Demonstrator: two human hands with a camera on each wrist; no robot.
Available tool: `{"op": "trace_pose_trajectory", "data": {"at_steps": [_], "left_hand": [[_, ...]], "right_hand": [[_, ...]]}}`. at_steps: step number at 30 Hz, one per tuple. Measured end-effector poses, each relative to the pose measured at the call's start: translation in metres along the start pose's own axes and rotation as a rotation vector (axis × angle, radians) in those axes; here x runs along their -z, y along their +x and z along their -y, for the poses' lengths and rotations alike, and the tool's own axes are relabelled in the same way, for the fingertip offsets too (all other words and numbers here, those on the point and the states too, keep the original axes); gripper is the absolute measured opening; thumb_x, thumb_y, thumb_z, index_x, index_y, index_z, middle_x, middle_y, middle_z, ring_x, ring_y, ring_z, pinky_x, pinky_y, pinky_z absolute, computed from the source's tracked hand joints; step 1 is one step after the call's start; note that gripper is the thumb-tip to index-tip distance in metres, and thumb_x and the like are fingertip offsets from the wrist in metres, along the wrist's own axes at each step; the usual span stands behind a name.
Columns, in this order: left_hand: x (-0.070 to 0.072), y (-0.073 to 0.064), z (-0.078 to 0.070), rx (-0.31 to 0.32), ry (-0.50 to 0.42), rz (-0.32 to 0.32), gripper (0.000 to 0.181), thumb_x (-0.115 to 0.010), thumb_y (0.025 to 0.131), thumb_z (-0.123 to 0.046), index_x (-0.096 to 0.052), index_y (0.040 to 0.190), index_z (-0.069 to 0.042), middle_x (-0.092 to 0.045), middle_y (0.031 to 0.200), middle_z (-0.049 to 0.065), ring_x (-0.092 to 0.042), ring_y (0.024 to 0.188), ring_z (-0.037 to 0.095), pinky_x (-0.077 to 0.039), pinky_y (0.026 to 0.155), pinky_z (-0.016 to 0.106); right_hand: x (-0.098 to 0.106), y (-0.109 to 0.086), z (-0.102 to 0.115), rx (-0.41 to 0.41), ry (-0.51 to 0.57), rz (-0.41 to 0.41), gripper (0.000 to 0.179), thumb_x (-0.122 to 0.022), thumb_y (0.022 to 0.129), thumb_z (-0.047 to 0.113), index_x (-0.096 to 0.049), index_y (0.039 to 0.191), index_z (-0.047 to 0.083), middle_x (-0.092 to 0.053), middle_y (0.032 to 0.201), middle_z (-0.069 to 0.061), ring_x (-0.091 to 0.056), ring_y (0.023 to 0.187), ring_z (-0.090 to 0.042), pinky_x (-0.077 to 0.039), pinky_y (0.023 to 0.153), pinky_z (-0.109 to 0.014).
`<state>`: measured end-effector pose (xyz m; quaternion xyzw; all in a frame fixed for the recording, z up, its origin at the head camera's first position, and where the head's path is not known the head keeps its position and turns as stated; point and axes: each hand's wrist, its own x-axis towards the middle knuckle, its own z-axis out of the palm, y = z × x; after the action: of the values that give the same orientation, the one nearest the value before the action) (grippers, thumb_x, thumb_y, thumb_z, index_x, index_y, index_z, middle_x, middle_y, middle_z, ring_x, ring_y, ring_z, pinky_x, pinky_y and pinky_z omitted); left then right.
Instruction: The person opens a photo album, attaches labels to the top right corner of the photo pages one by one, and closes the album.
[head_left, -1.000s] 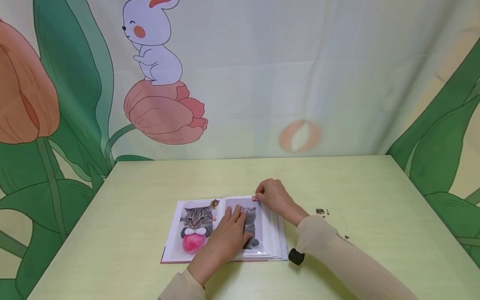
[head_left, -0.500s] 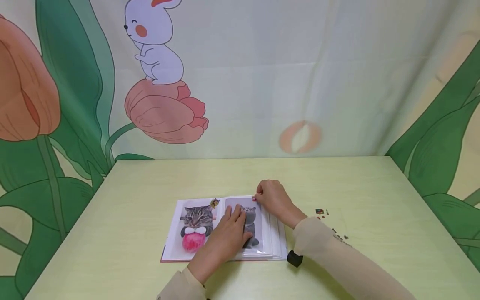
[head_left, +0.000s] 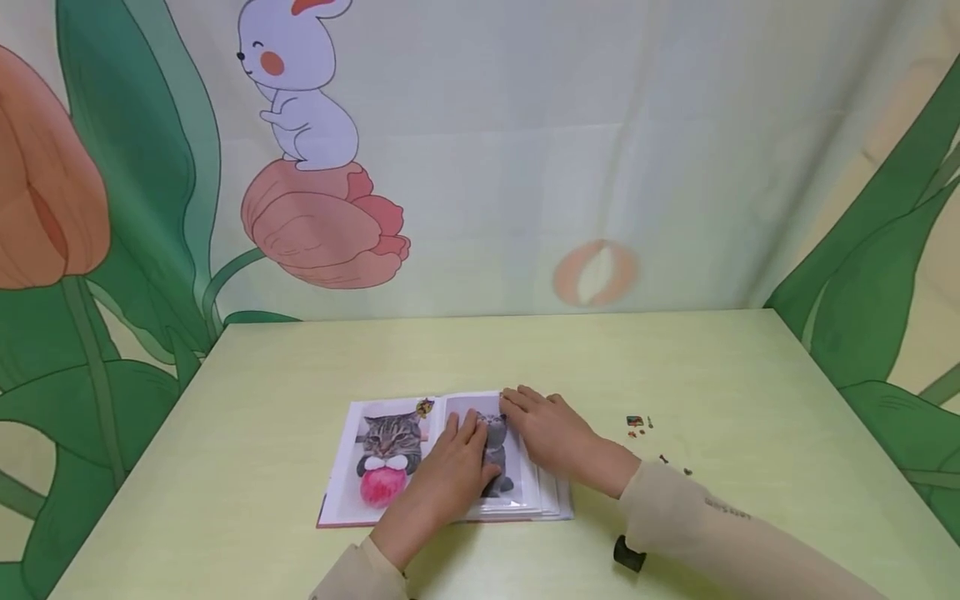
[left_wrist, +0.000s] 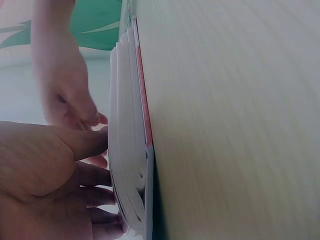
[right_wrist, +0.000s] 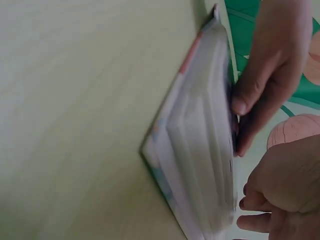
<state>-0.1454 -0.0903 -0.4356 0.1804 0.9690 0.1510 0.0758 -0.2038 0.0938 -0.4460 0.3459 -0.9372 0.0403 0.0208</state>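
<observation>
An open photo album (head_left: 337, 479) lies on the table, with a tabby cat and pink ball (head_left: 384, 486) on its left page and a grey cat photo (head_left: 495, 458) on its right. My left hand (head_left: 450, 471) rests on the right page with fingers extended, partly covering the grey cat. Near that page's upper right corner, my right hand (head_left: 551, 429) lies with its fingers extended over the edge; whatever is under them is hidden. A small round sticker (head_left: 424, 407) shows at the left page's top corner. In the left wrist view, the left fingertips touch the album's pages (left_wrist: 125, 125).
Several tiny pieces, including a colourful rectangular one (head_left: 634, 421) and a dark one (head_left: 687, 472), lie on the table (head_left: 262, 400) to the right of the album. A black block-like object (head_left: 628, 553) is beneath the right sleeve. A printed curtain (head_left: 487, 167) hangs behind.
My right hand has gone from pinching a small red piece at the page's top corner to lying with extended fingers there; the piece is now out of sight. My left hand stays put.
</observation>
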Motion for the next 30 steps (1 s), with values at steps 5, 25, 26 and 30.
{"op": "trace_pose_trajectory", "data": {"at_steps": [5, 25, 26, 30], "left_hand": [[-0.002, -0.001, 0.002, -0.01, -0.002, -0.006, 0.064, -0.063, 0.104, -0.029, -0.043, 0.152, 0.008, -0.033, 0.161, 0.028, -0.025, 0.151, 0.049, -0.026, 0.122, 0.05], [-0.006, -0.007, 0.007, -0.017, -0.012, -0.015, 0.064, -0.063, 0.104, -0.03, -0.044, 0.152, 0.007, -0.033, 0.162, 0.026, -0.024, 0.151, 0.047, -0.027, 0.122, 0.051], [-0.006, -0.007, 0.007, -0.019, -0.013, -0.015, 0.064, -0.063, 0.104, -0.03, -0.044, 0.152, 0.007, -0.033, 0.162, 0.026, -0.024, 0.151, 0.048, -0.027, 0.122, 0.051], [-0.007, -0.006, 0.008, -0.026, 0.0, -0.02, 0.063, -0.063, 0.104, -0.029, -0.044, 0.152, 0.007, -0.033, 0.162, 0.027, -0.025, 0.151, 0.048, -0.027, 0.122, 0.051]], "right_hand": [[-0.006, -0.003, 0.011, -0.042, -0.13, 0.082, 0.048, -0.05, 0.109, 0.017, -0.046, 0.155, 0.003, -0.042, 0.161, -0.011, -0.042, 0.146, -0.032, -0.047, 0.104, -0.055], [-0.008, 0.005, 0.007, -0.153, -0.055, 0.088, 0.047, -0.045, 0.11, 0.012, -0.042, 0.156, 0.001, -0.039, 0.162, -0.018, -0.038, 0.148, -0.036, -0.043, 0.108, -0.06], [-0.008, 0.004, 0.008, -0.149, -0.049, 0.075, 0.047, -0.046, 0.11, 0.011, -0.042, 0.156, 0.001, -0.038, 0.162, -0.018, -0.038, 0.148, -0.036, -0.043, 0.108, -0.06], [-0.007, 0.001, 0.015, -0.091, -0.065, 0.044, 0.05, -0.053, 0.107, 0.01, -0.044, 0.155, 0.0, -0.039, 0.162, -0.017, -0.038, 0.148, -0.035, -0.047, 0.104, -0.057]]}}
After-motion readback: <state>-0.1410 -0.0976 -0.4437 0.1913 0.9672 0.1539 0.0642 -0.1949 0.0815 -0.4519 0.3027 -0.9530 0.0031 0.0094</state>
